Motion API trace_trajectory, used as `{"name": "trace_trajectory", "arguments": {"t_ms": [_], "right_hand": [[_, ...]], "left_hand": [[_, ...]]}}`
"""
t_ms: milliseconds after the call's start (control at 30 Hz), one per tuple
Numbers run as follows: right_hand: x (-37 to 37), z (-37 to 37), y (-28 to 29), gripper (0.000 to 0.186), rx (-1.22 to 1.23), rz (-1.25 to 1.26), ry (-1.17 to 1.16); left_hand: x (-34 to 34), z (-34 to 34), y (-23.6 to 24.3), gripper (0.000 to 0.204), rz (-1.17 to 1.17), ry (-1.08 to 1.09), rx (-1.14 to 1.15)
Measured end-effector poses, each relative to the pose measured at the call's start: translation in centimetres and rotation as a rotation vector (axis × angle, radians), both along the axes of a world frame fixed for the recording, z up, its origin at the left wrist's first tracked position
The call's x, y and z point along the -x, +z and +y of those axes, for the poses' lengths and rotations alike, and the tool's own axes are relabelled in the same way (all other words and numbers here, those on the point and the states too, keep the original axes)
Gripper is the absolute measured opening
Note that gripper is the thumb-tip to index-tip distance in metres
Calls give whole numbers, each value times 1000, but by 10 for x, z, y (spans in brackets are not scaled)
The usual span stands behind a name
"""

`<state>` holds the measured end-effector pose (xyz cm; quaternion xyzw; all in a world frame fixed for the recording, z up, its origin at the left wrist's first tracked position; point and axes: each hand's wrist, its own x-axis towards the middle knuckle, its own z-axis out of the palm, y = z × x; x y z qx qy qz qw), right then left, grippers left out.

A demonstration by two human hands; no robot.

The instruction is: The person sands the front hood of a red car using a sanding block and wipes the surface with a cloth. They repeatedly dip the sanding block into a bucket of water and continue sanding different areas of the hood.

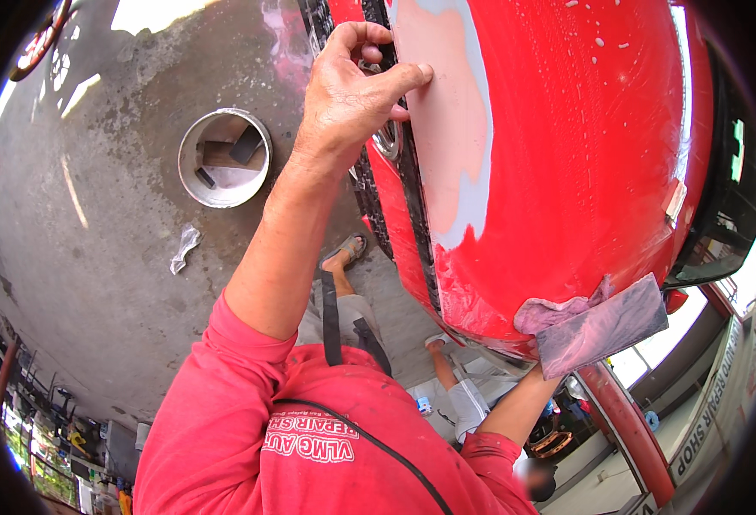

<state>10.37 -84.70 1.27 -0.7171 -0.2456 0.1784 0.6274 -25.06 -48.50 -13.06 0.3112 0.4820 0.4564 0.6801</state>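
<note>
My left hand (352, 90) is at the front edge of a red car hood (558, 146), its thumb tip on a pale pink filler patch (446, 112) with a grey-white border. Its fingers are bent and apart, with nothing held. At the hood's near right corner, a dark sheet (605, 330) like sandpaper, smeared with pink dust, hangs partly past the edge. Behind it bunches a pinkish-purple rag (558, 314). My right forearm (515, 403) runs up to the sheet, which hides my right hand (543, 376) past the wrist, fingers included.
A white round bucket (225, 196) on the concrete floor holds dark pieces. Near it lies a crumpled clear plastic piece (186, 247). Small beige block (676, 202) rests near the windshield. Another person's sandalled foot (350, 249) is below the bumper. A red post (627, 429) stands right.
</note>
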Motion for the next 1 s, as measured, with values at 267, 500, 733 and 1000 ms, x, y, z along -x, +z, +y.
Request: {"name": "trace_trajectory", "arguments": {"t_ms": [267, 500, 733, 1000], "right_hand": [[-2, 6, -3, 82, 5, 6, 26], [-1, 11, -4, 83, 20, 3, 41], [-1, 14, -3, 83, 26, 0, 42], [1, 13, -2, 84, 20, 5, 33]], "left_hand": [[-1, -9, -10, 34, -86, 50, -28], [2, -11, -14, 33, -194, 68, 8], [-5, -2, -15, 50, 98, 79, -51], [-13, -72, -23, 97, 410, 57, -265]]}}
